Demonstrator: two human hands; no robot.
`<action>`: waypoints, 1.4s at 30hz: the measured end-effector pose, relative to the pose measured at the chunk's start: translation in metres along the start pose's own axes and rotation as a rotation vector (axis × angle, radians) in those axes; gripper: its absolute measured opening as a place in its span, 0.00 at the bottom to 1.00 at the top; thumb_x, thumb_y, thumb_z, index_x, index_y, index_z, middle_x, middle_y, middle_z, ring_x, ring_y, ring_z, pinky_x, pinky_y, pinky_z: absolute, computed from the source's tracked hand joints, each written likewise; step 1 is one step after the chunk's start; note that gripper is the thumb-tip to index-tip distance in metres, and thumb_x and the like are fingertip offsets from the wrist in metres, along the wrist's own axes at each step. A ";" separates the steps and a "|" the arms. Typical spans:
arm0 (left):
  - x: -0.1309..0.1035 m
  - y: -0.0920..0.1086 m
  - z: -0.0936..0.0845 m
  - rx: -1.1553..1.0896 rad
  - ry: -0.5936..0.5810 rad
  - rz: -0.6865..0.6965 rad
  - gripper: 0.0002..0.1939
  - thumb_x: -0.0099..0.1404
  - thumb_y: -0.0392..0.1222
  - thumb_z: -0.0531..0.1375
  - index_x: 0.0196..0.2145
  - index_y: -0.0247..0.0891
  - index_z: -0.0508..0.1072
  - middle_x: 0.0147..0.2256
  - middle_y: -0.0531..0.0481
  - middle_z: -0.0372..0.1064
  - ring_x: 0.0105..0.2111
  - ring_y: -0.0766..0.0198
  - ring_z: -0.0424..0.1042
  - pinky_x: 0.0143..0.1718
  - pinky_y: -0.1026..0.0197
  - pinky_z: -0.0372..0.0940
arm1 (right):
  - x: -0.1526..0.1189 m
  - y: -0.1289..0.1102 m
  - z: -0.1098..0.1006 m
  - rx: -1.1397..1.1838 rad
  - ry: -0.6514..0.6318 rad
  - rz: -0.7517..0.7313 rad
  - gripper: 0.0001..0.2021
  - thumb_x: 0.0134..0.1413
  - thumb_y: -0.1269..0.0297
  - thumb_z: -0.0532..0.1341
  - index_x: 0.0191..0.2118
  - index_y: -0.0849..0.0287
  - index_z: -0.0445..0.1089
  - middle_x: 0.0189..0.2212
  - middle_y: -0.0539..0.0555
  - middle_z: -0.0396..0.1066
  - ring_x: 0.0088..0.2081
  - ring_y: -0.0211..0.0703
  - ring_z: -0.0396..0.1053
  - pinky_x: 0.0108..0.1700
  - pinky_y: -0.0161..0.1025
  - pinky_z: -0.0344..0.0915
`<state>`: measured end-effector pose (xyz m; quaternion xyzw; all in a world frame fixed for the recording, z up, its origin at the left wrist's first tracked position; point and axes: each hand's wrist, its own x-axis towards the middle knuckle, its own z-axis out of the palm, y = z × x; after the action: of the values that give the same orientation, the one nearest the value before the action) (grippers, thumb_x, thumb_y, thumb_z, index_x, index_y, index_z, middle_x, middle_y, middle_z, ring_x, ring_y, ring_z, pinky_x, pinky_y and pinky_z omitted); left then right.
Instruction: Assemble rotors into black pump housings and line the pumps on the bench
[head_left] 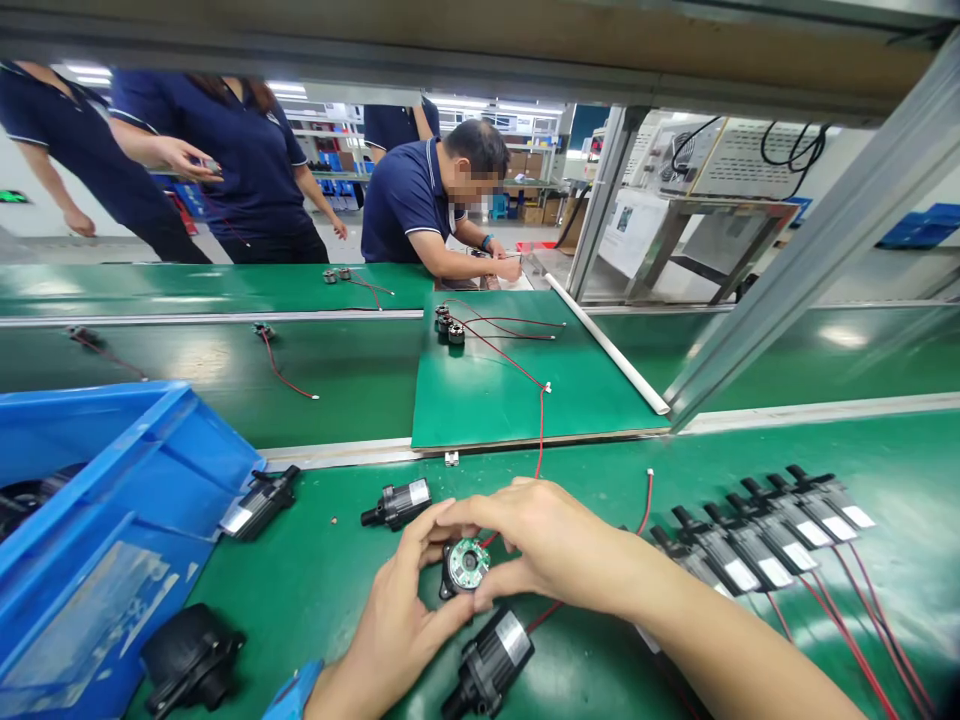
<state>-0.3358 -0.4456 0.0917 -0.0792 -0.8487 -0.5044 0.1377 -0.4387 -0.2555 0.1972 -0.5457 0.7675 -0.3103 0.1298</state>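
Between both hands is a small black pump motor with a round green circuit board (469, 566) facing up. My left hand (397, 605) wraps its fingers and thumb around the left and lower side of the motor. From the right, my right hand (551, 545) curls over it, with thumb and fingers closed at its edge. A red wire (541, 430) runs from near my right hand up to a white plug. Just below the hands lies a black pump with a white label (495, 660), and another black pump (397, 503) lies above my left hand.
A blue bin (161, 430) stands left, beside a labelled pump (259, 503) and a round black housing (191, 655). Labelled pumps (757, 555) line up right. Wired motors (450, 325) rest on a green board (487, 400). A metal post (810, 230) slants right; co-workers (405, 205) are opposite.
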 end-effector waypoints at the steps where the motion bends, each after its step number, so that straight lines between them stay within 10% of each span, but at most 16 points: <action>1: 0.000 0.000 -0.001 -0.007 0.008 0.005 0.36 0.64 0.50 0.66 0.63 0.49 0.53 0.52 0.46 0.72 0.50 0.55 0.75 0.50 0.54 0.74 | 0.001 0.001 0.001 0.011 0.010 -0.007 0.33 0.52 0.56 0.72 0.62 0.49 0.62 0.50 0.49 0.76 0.48 0.43 0.73 0.47 0.35 0.63; 13: 0.002 0.002 -0.007 0.143 -0.003 0.281 0.09 0.70 0.37 0.60 0.47 0.46 0.66 0.50 0.48 0.68 0.47 0.62 0.74 0.47 0.62 0.71 | 0.001 0.005 0.010 -0.115 -0.033 0.018 0.21 0.56 0.50 0.67 0.51 0.56 0.75 0.48 0.54 0.74 0.48 0.46 0.72 0.52 0.39 0.65; 25: 0.004 0.012 -0.013 0.378 -0.148 0.266 0.07 0.72 0.41 0.57 0.46 0.46 0.72 0.52 0.46 0.64 0.47 0.62 0.74 0.46 0.63 0.72 | -0.003 0.003 0.018 -0.186 0.007 0.024 0.13 0.65 0.56 0.61 0.50 0.56 0.75 0.48 0.56 0.73 0.50 0.47 0.70 0.54 0.43 0.64; 29: 0.017 0.005 -0.030 0.664 0.111 0.295 0.25 0.70 0.50 0.59 0.61 0.42 0.63 0.60 0.37 0.61 0.58 0.47 0.66 0.55 0.46 0.67 | -0.005 0.019 0.007 -0.003 0.022 0.160 0.22 0.64 0.55 0.63 0.60 0.54 0.66 0.52 0.56 0.73 0.52 0.47 0.70 0.54 0.41 0.65; 32: 0.027 -0.008 -0.043 0.941 0.256 0.207 0.28 0.72 0.48 0.55 0.65 0.35 0.59 0.65 0.28 0.53 0.63 0.36 0.57 0.57 0.35 0.61 | -0.008 0.032 0.001 0.016 -0.085 0.253 0.24 0.66 0.52 0.59 0.63 0.52 0.63 0.52 0.57 0.74 0.52 0.51 0.71 0.53 0.44 0.66; 35: 0.031 -0.025 -0.047 1.090 0.163 0.200 0.23 0.72 0.48 0.54 0.59 0.33 0.68 0.63 0.29 0.59 0.61 0.34 0.62 0.54 0.36 0.64 | -0.009 0.040 0.004 -0.011 -0.239 0.262 0.22 0.66 0.49 0.57 0.58 0.56 0.70 0.48 0.59 0.76 0.49 0.53 0.73 0.51 0.44 0.66; 42: 0.021 -0.026 -0.039 0.743 0.070 0.159 0.17 0.71 0.50 0.56 0.52 0.38 0.67 0.50 0.40 0.74 0.49 0.50 0.76 0.48 0.50 0.72 | -0.009 0.040 0.012 -0.015 -0.381 0.088 0.21 0.61 0.48 0.62 0.52 0.56 0.75 0.45 0.57 0.78 0.48 0.49 0.74 0.50 0.40 0.66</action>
<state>-0.3566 -0.4923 0.0943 -0.0721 -0.9598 -0.1526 0.2245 -0.4591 -0.2423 0.1617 -0.5613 0.7545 -0.1898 0.2822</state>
